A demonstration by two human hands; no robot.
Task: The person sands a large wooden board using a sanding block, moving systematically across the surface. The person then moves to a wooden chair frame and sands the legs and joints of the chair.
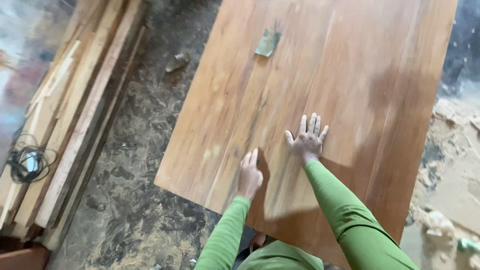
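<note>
A large brown wooden board (345, 65) fills the middle of the view. My right hand (307, 138) lies flat on it, palm down, fingers spread. My left hand (249, 174) rests on the board a little nearer its front edge, fingers loosely curled, two fingers pointing forward; nothing is in it. Both arms wear green sleeves. A small greenish piece of sandpaper (268, 42) lies farther up the board, well away from both hands.
A stack of long wooden planks (75, 115) lies at the left on the dusty floor (140, 165). A coil of dark cable (27, 162) sits on the planks. A small bottle-like object (177, 61) lies on the floor. Sawdust piles (450, 150) are at the right.
</note>
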